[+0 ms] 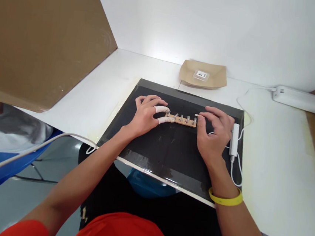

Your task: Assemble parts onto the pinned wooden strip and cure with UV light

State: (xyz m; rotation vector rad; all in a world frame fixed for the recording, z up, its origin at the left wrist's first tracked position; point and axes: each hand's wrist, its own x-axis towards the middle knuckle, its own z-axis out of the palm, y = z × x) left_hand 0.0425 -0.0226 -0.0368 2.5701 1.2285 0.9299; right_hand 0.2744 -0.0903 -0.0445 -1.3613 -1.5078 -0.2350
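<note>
A narrow tan strip with several small clear and metallic pieces standing on it lies on the black mat. My left hand, with white covers on the thumb and index finger, pinches the strip's left end. Just beyond the strip's right end, my right hand holds a small thin light-coloured piece between thumb and index finger. What the piece is exactly is too small to tell. A yellow band circles the right wrist.
A brown paper tray holding a small labelled packet sits at the back. Beside my right hand lies a white stick-shaped device with a cable. A white power strip is at the right, cardboard at the left. A person's arm shows far left.
</note>
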